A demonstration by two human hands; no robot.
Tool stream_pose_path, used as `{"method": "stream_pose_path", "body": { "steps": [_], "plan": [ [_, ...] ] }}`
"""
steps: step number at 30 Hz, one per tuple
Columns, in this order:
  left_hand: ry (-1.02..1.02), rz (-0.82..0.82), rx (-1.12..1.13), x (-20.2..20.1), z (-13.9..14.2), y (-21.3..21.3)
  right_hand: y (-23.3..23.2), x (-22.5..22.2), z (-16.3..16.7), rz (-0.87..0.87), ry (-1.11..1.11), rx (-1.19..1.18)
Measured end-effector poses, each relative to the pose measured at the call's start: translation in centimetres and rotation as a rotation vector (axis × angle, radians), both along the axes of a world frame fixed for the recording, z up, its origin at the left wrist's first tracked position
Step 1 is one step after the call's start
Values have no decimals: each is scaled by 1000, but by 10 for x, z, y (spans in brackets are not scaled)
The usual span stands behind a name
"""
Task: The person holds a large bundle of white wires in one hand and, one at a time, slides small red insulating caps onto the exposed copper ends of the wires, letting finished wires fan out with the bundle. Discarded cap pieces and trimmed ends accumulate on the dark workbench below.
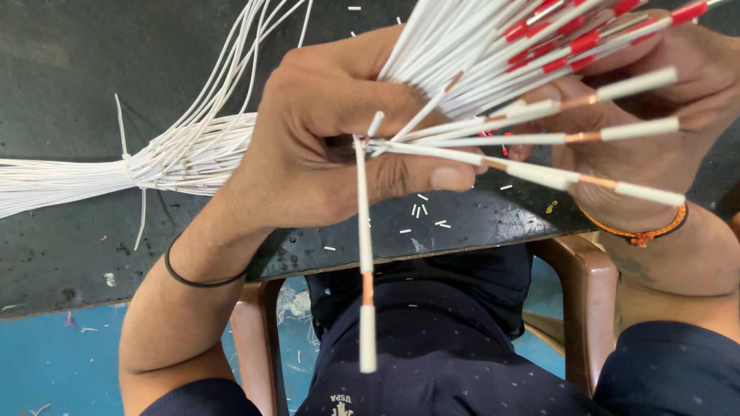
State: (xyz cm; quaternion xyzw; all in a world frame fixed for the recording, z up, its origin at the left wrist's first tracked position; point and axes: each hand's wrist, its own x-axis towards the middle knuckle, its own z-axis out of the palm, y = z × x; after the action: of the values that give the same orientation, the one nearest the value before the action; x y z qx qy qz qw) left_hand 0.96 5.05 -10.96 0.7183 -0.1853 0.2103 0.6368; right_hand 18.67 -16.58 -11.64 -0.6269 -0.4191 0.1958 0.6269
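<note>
White wires (pixel 493 54) (red-sleeved tips) gripped by left hand (pixel 339 131); right hand (pixel 655 123) closed around ends

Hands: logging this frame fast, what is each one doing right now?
Left hand: closed around the bunch of white wires.
Right hand: fingers curled behind the wire ends, supporting them.

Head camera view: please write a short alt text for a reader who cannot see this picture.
Two bare hands hold a fanned bunch of thin white wires above a dark table; the left hand grips the bunch, the right hand supports the ends. Some ends show bare copper, others red sleeves. One wire hangs down toward the lap.
</note>
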Motion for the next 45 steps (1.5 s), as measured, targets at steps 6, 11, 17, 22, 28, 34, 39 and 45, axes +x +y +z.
{"method": "stream_pose_path", "body": {
  "steps": [6, 11, 17, 22, 28, 34, 39, 45],
  "plan": [
    [57, 25, 1, -2, 3, -5, -3, -4, -7, -28, -78, -20],
    [22, 93, 72, -2, 6, -5, -12, -5, -8, -4, -239, -30],
    [40, 181, 101, 0, 6, -9, -33, 4, 0, 206, -389, -375],
    [54, 151, 146, 2, 2, -12, -26, 8, 7, 391, -410, -380],
    [107, 155, 160, 6, -1, -15, -11, 1, 29, 423, -747, -347],
    [41, 184, 182, 5, 1, -14, -13, 25, 11, 550, -1083, 113],
    [16, 184, 118, 3, 3, -12, -33, 15, 9, 358, -262, -312],
    [16, 177, 123, 2, 1, -11, -3, -23, 37, 48, -30, -179]
  ]
}}
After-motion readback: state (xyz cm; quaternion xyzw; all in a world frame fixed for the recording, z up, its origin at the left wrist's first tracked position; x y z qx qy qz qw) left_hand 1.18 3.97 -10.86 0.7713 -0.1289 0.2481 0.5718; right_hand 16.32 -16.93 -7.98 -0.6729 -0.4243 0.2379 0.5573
